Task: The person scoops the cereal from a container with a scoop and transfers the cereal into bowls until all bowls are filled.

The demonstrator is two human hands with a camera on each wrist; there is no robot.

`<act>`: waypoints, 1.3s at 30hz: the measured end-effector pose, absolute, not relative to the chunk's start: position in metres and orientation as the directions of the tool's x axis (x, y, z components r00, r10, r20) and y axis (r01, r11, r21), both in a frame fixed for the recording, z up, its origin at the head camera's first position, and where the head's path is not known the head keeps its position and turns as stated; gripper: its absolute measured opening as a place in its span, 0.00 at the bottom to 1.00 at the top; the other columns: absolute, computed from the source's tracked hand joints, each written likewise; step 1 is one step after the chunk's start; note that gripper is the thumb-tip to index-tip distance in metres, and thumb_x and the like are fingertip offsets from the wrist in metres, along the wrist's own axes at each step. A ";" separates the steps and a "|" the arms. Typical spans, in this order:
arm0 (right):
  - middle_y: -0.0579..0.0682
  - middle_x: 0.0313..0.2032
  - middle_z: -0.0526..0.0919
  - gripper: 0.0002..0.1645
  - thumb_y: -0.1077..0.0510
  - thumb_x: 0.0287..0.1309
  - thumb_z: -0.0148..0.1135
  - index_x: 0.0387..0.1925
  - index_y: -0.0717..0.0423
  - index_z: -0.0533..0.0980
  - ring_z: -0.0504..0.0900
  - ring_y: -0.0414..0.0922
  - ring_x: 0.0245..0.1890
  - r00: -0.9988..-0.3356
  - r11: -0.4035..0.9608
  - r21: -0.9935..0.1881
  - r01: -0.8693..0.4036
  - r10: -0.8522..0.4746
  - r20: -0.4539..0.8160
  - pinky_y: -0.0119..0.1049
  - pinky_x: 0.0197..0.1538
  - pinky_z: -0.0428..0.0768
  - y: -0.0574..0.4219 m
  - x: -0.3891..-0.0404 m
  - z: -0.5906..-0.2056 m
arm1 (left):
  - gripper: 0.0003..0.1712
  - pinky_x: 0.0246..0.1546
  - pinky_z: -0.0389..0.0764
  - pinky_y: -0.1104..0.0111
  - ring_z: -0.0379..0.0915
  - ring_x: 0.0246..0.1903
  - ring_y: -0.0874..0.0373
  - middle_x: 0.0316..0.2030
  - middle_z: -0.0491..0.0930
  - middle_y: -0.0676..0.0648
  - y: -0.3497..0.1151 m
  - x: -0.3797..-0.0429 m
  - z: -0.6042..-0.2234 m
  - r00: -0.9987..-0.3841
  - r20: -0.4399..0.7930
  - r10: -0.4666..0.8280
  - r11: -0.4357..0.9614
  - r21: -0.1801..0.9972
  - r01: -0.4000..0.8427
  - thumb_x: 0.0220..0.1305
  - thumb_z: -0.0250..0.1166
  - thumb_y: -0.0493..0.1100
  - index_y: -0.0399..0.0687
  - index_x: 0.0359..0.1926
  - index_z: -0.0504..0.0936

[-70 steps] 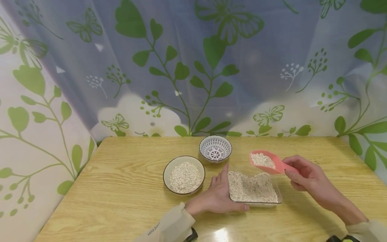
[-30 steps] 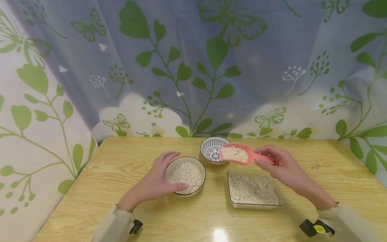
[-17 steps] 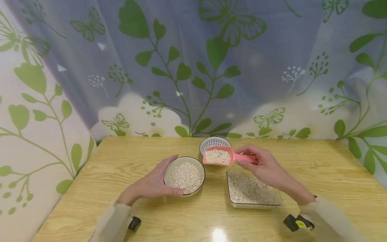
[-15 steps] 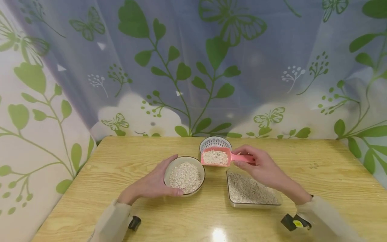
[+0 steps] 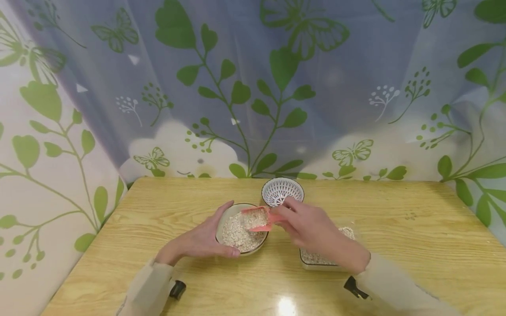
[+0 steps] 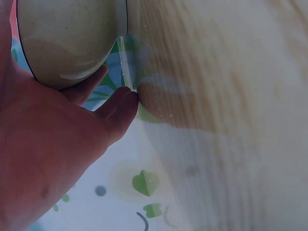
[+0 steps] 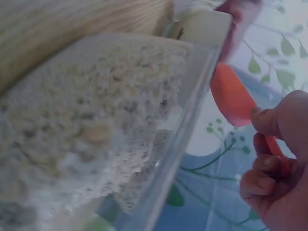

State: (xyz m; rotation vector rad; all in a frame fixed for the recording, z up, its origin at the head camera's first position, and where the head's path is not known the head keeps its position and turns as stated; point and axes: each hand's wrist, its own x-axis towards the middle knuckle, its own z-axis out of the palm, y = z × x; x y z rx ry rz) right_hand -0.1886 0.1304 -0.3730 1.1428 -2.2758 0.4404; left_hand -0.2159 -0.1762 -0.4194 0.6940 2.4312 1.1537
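Note:
My left hand (image 5: 193, 239) holds the cream, dark-rimmed bowl (image 5: 225, 221) from its left side, thumb along the near rim. Rolled oats (image 5: 237, 237) fill much of this bowl. In the left wrist view, the fingers curl beneath the bowl's outer wall (image 6: 70, 48). My right hand (image 5: 318, 230) grips a pink scoop (image 5: 261, 228) by its handle. The scoop is tipped over the right part of the bowl, with oats at its mouth. In the right wrist view, the scoop's underside (image 7: 233, 98) shows beyond the clear container, with fingers wrapped round the handle.
A clear rectangular container (image 5: 322, 265) of oats stands below my right forearm, partly hidden by it. Behind the hands is a small black-and-white patterned bowl (image 5: 282, 188). The wooden table (image 5: 170, 202) ends at a leaf-printed curtain (image 5: 197, 153).
My left hand has gone from the container to the cream bowl. My right hand has carried the full scoop left, past the patterned bowl, and tilted it over the cream bowl.

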 end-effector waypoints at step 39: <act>0.45 0.31 0.76 0.24 0.73 0.48 0.71 0.46 0.51 0.80 0.65 0.36 0.21 -0.449 0.698 0.130 -0.705 -0.580 0.680 0.21 0.18 0.57 0.130 -0.175 -0.373 | 0.78 0.72 0.58 0.33 0.45 0.79 0.37 0.81 0.45 0.40 -0.168 -0.207 -0.401 -0.835 -0.029 0.549 0.657 0.632 0.410 0.41 0.79 0.69 0.53 0.83 0.42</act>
